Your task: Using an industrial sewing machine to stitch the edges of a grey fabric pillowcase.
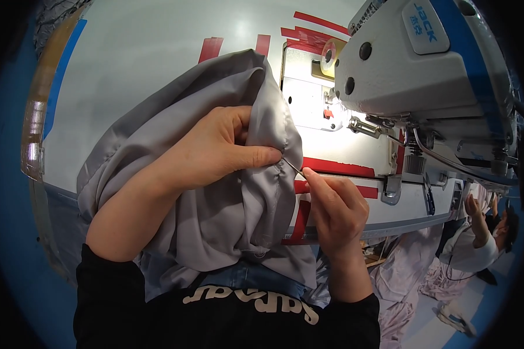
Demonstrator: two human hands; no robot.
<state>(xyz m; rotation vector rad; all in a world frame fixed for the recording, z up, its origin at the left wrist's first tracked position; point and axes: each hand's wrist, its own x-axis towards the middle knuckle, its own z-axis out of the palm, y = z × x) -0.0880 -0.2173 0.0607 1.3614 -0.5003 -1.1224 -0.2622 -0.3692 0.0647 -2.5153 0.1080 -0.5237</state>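
A large piece of shiny grey fabric [209,218] is bunched over the table's front edge and hangs down into my lap. My left hand [209,148] is closed on it, thumb on top and fingers tucked behind the fold, near a stitched seam. Between the thumb and fingers of my right hand [339,212] is a thin pointed metal tool [294,167]; its exact kind is unclear. The tip meets the seam just beside my left thumb. Loose threads show at the fabric's lower edge.
A white and blue sewing machine [413,70] stands at the right, its needle area lit. Red tape strips [339,167] mark the white table [128,64]. A slim dark tool [429,196] lies at the right. Beyond are pale cloth heaps [404,273] and another person [474,250].
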